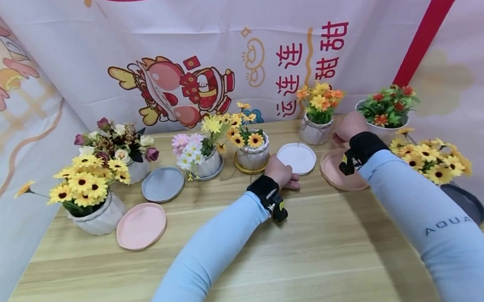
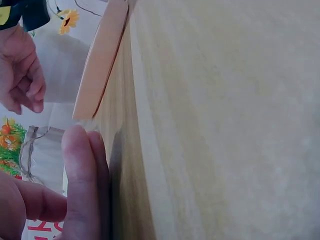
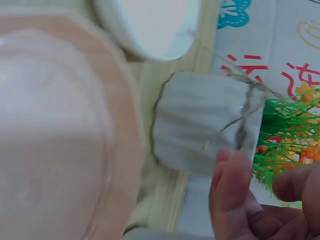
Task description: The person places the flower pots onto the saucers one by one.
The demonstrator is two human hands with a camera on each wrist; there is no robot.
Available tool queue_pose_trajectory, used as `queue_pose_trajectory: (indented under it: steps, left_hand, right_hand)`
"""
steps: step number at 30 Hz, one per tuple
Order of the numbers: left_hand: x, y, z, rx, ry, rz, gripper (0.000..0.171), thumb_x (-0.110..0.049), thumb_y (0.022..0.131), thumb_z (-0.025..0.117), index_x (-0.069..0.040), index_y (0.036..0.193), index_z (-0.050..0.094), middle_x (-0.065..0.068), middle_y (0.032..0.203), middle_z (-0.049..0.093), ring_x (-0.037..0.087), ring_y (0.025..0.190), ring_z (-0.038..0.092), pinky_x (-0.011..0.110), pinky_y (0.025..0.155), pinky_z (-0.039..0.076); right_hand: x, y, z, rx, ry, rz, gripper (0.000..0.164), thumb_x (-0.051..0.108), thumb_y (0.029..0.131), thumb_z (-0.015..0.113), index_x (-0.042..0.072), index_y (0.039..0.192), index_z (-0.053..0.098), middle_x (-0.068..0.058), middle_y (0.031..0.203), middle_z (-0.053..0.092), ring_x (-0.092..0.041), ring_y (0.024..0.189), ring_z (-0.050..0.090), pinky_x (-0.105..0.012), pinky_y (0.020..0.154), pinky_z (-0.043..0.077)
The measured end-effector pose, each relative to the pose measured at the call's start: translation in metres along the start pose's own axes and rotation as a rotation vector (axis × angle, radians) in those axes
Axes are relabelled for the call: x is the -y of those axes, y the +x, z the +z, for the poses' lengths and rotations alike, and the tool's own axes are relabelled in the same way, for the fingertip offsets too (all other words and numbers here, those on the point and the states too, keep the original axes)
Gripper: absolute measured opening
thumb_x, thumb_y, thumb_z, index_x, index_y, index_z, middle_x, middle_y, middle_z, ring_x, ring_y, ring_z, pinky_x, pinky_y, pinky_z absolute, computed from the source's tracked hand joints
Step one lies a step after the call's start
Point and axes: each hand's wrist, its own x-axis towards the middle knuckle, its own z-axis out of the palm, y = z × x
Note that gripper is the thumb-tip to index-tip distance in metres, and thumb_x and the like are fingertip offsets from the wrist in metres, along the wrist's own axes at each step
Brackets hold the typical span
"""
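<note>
My left hand is at the near edge of a white saucer, fingers extended low over the table. Whether it touches the rim is hard to tell. In the left wrist view its fingers look fairly straight. My right hand is raised beside a whitish pot of orange and yellow flowers. Its fingers are loosely bent and hold nothing visible, close to the twine-tied pot in the right wrist view. A pink saucer lies below my right wrist, partly covered by it.
Left stand pots of yellow flowers and roses, near a pink saucer and a grey saucer. Two potted flowers stand on saucers mid-table. Right are a red-flowered plant, yellow flowers and a dark saucer.
</note>
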Motion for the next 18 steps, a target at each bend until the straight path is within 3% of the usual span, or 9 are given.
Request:
queue_pose_trajectory:
  steps: [5,7,11,14,18]
  left_hand:
    - [0.002,0.003,-0.001,0.005,-0.05,-0.007,0.072,0.003,0.099,0.048,-0.016,0.16,0.013,0.017,0.074,0.071,0.024,0.047,0.065,0.035,0.051,0.062]
    - [0.002,0.004,-0.001,0.007,-0.059,-0.002,0.072,0.004,0.099,0.047,-0.016,0.159,0.014,0.017,0.073,0.071,0.024,0.047,0.065,0.036,0.05,0.062]
    - [0.004,0.005,-0.001,0.02,-0.08,0.017,0.071,0.004,0.099,0.048,-0.016,0.159,0.015,0.018,0.073,0.071,0.026,0.049,0.067,0.037,0.051,0.062]
    - [0.005,0.005,-0.001,0.032,-0.098,0.032,0.071,0.003,0.099,0.048,-0.016,0.159,0.015,0.018,0.074,0.071,0.027,0.052,0.068,0.038,0.051,0.062]
    - [0.007,0.006,-0.001,0.045,-0.126,0.049,0.071,0.005,0.098,0.047,-0.016,0.159,0.015,0.02,0.075,0.071,0.026,0.053,0.068,0.038,0.051,0.062]
  right_hand:
    - [0.013,0.009,0.001,0.004,0.058,0.01,0.043,0.023,0.103,0.039,-0.014,0.118,0.056,-0.004,0.061,0.067,-0.014,0.053,0.068,-0.033,0.06,0.063]
    - [0.017,0.013,0.001,0.004,0.024,0.035,0.042,0.022,0.102,0.042,-0.013,0.119,0.057,-0.005,0.063,0.067,-0.014,0.053,0.067,-0.032,0.057,0.062]
    - [0.021,0.022,0.003,0.013,0.061,0.075,0.046,0.015,0.1,0.047,-0.009,0.139,0.045,-0.006,0.066,0.064,-0.016,0.051,0.066,-0.037,0.061,0.063]
    - [0.02,0.029,0.007,0.033,0.154,0.11,0.052,0.008,0.097,0.047,-0.007,0.145,0.036,-0.008,0.068,0.061,-0.018,0.052,0.065,-0.042,0.066,0.064]
    - [0.017,0.035,0.012,0.044,0.145,0.146,0.045,0.008,0.096,0.046,-0.01,0.137,0.042,-0.006,0.063,0.059,-0.014,0.05,0.063,-0.035,0.059,0.063]
